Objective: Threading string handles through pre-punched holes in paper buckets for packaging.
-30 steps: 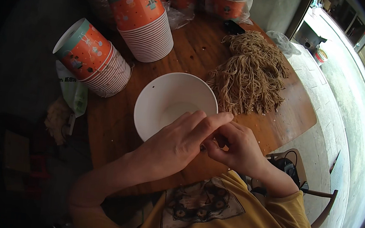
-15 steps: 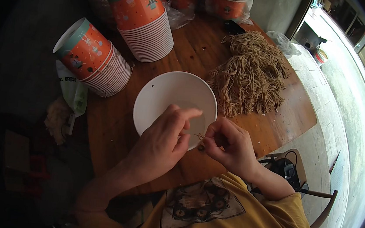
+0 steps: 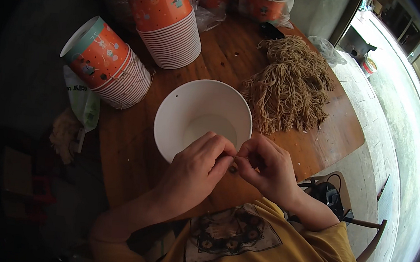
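Observation:
A white paper bucket [image 3: 171,114] stands open-topped before me, with a small dark hole near its rim. At its near edge, my left hand [image 3: 199,163] and my right hand [image 3: 264,166] meet almost fingertip to fingertip. Both are closed in a pinch. Between them shows a short bit of thin tan string [image 3: 236,157]; the rest of it is hidden by the fingers. To the right of the bucket lies a large heap of tan strings [image 3: 295,86] on the wooden table [image 3: 222,56].
Two stacks of orange and green printed paper buckets, one nearer [image 3: 103,62] and one farther [image 3: 167,23], lean at the left. More bagged bucket stacks [image 3: 265,5] stand behind. A black object [image 3: 271,31] and a clear plastic bag [image 3: 327,50] lie near the heap.
My left index finger, stretched out over the bucket before, has come down to the thumb. Its pinch now meets the string at my right fingertips. The right hand has hardly moved.

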The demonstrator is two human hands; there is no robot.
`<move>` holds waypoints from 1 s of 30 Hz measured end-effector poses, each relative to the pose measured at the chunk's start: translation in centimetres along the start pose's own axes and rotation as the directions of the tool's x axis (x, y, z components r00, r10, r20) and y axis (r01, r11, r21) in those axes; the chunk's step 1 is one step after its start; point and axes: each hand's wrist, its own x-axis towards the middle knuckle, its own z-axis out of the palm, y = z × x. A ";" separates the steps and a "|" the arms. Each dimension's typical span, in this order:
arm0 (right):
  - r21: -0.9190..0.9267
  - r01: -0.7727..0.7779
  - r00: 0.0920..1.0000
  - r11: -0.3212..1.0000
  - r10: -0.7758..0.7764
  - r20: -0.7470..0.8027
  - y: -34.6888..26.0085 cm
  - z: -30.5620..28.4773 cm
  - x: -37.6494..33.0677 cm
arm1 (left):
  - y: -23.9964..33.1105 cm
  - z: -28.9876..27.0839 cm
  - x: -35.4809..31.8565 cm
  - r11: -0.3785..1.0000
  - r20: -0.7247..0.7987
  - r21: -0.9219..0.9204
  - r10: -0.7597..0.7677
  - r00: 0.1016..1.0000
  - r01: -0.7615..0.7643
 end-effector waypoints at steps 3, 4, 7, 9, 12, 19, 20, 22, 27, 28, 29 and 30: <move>0.002 0.001 1.000 1.000 -0.001 -0.007 0.0 0.0 0.0 | -0.1 0.1 0.0 1.000 -0.011 0.003 0.026 1.000 -0.026; 0.013 -0.008 1.000 1.000 0.008 -0.014 0.1 0.0 0.0 | -0.1 0.2 0.0 1.000 -0.009 0.003 0.027 1.000 -0.027; 0.031 -0.008 1.000 0.999 0.009 -0.026 0.5 0.0 -0.1 | -0.1 0.3 0.2 0.999 -0.013 0.010 0.046 0.999 -0.046; 0.037 0.000 0.999 0.999 0.001 -0.033 0.8 0.0 -0.2 | -0.1 0.3 0.4 0.999 -0.021 -0.015 0.045 0.999 -0.045; 0.087 -0.017 0.999 0.996 0.020 -0.032 1.1 0.2 -0.4 | 0.0 0.3 0.7 0.989 0.025 -0.134 -0.058 0.998 0.060; 0.213 -0.081 0.995 0.974 0.091 -0.038 1.1 0.0 -0.6 | -0.8 0.4 1.6 0.808 0.157 -0.508 -0.252 0.955 0.297; 0.279 -0.124 0.990 0.952 0.137 -0.026 1.0 0.0 -0.7 | -0.8 0.2 1.6 0.769 0.185 -0.559 -0.249 0.951 0.310; 0.280 -0.112 0.990 0.953 0.131 -0.050 1.2 0.2 -0.8 | -0.8 0.0 1.8 0.726 0.216 -0.605 -0.244 0.945 0.326; 0.256 -0.098 0.989 0.962 0.124 -0.084 1.4 0.2 -1.1 | -0.6 -0.4 2.3 0.639 0.333 -0.620 -0.311 0.890 0.455; 0.180 -0.062 0.991 0.982 0.082 -0.107 1.4 0.1 -1.0 | -0.6 -0.4 2.3 0.635 0.338 -0.619 -0.315 0.887 0.462; 0.101 -0.027 0.991 0.995 0.039 -0.126 1.3 0.0 -1.0 | -0.7 -0.4 2.3 0.631 0.334 -0.618 -0.328 0.884 0.468; 0.104 -0.034 0.991 0.994 0.047 -0.126 1.2 -0.1 -1.0 | -0.7 -0.3 2.3 0.628 0.331 -0.617 -0.341 0.880 0.475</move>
